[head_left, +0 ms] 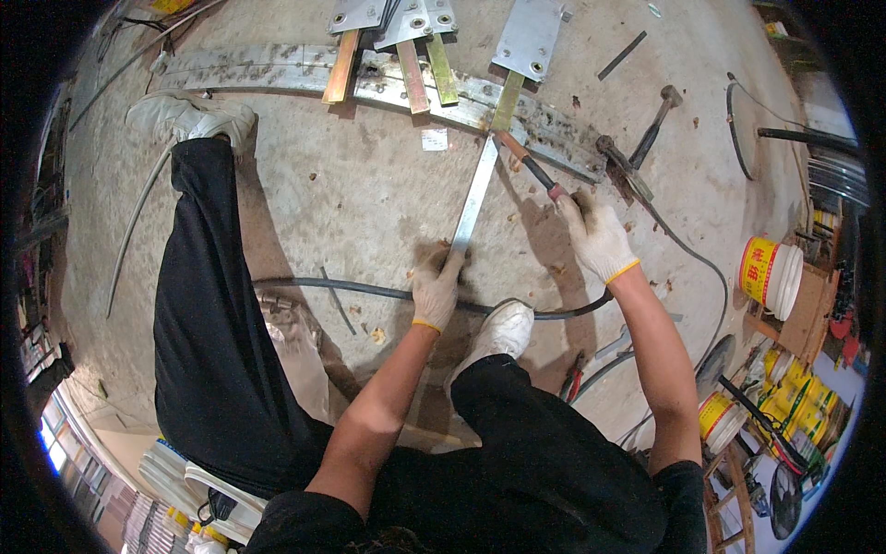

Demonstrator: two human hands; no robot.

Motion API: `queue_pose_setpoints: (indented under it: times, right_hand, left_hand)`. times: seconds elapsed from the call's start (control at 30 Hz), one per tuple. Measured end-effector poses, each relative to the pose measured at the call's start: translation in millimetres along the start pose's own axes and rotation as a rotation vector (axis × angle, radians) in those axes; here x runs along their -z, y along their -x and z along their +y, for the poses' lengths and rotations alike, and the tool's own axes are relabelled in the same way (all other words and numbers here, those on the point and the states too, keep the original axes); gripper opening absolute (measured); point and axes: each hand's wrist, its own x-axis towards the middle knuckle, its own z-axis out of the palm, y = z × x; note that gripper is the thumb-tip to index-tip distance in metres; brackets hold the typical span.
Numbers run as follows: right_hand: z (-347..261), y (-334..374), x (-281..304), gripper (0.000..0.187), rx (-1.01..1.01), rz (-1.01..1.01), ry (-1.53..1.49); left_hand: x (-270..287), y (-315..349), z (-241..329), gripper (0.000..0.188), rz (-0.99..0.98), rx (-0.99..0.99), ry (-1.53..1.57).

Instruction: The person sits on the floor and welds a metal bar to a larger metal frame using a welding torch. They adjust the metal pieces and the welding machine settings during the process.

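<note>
My left hand (435,283), in a white work glove with a yellow cuff, is closed round the near end of a silver flat metal bar (473,205). The bar's far end meets a yellowish metal strip (508,100) below a grey plate with bolt holes (527,39). In its matching glove, my right hand (595,231) grips a slim tool (532,168) with a copper-brown front, black middle and red band. The tool's tip lies beside the joint of bar and strip; whether it touches cannot be made out.
More plates with strips (411,74) rest across a long stained metal beam (277,69). A hammer (657,125) and a clamp-like tool on a cable (628,168) lie at right. A thick black cable (369,289) crosses the floor near my shoe (503,331). Buckets (771,277) stand at far right.
</note>
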Motion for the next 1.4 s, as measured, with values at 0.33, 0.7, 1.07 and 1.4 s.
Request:
queue_pose_setpoints:
  times: [0.33, 0.7, 1.07, 1.4]
  right_hand:
    - [36.3, 41.5, 46.1, 0.084, -0.127, -0.083, -0.789]
    - [24.6, 79.1, 65.0, 0.077, -0.081, -0.132, -0.933]
    - [-29.0, 8.7, 15.4, 0.054, -0.179, -0.031, 0.028]
    - [-33.7, 1.1, -4.2, 0.057, -0.129, -0.058, 0.162]
  left_hand:
    - [4.0, 0.4, 0.1, 0.040, -0.003, 0.032, -0.051]
    - [5.9, -0.5, 1.6, 0.042, -0.021, 0.029, -0.123]
    - [3.9, 3.0, 4.1, 0.047, 0.014, 0.007, -0.104]
    - [3.5, 3.4, 10.0, 0.044, -0.006, 0.053, -0.094]
